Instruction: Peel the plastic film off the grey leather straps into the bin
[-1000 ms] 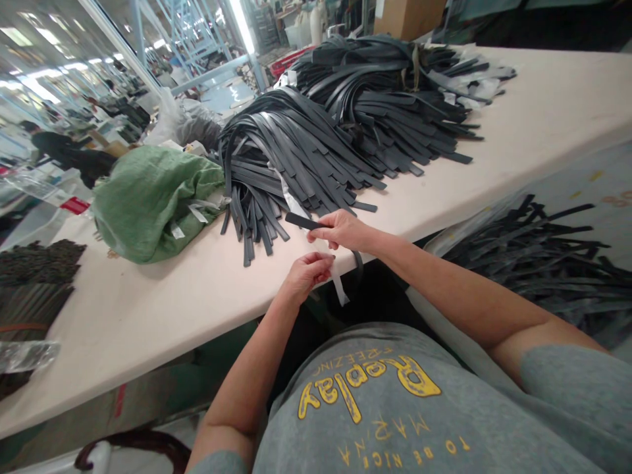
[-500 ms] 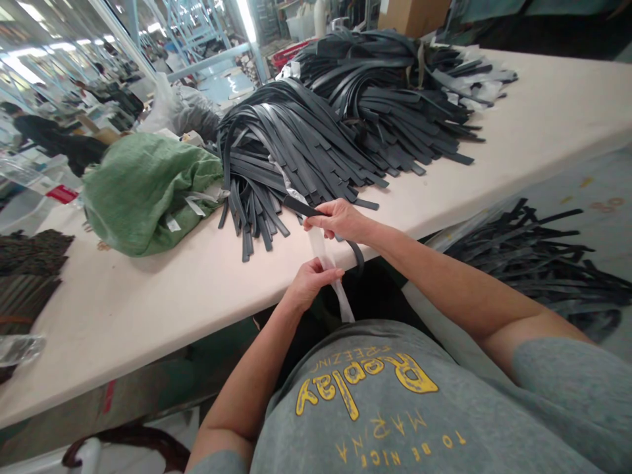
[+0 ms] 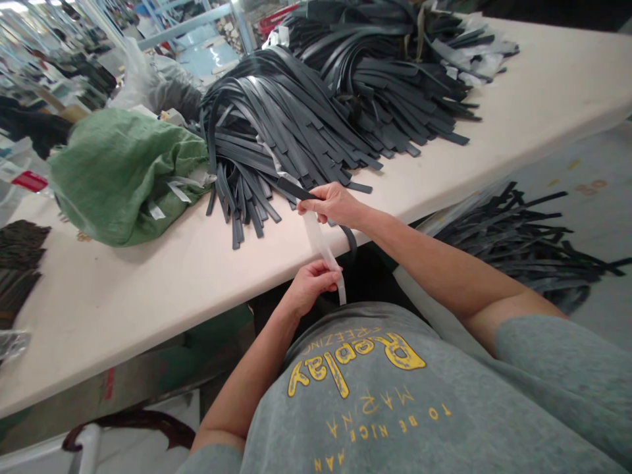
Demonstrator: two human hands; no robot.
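Note:
My right hand (image 3: 336, 205) is closed on a black strap (image 3: 295, 189) at the table's front edge, thumb and fingers pinching it. The strap's other part curves down below that hand, past the edge. A whitish, translucent strip (image 3: 318, 238) runs from my right fingers to my left hand (image 3: 315, 284), which pinches it lower down, close to my shirt. Its loose end hangs just past my left fingers. Beyond my right hand lies a large heap of black straps (image 3: 291, 131), with a narrow white strip (image 3: 276, 161) among them.
A green cloth sack (image 3: 131, 178) rests left of the heap on the pale table (image 3: 162, 283). Dark bundled pieces (image 3: 22, 263) lie at the far left. More black strips (image 3: 513, 243) are piled low on the right, beyond the table edge.
The view has shifted, so the table things sit higher and further left. My left fingers have curled more around the white strip, and less of its end hangs below them.

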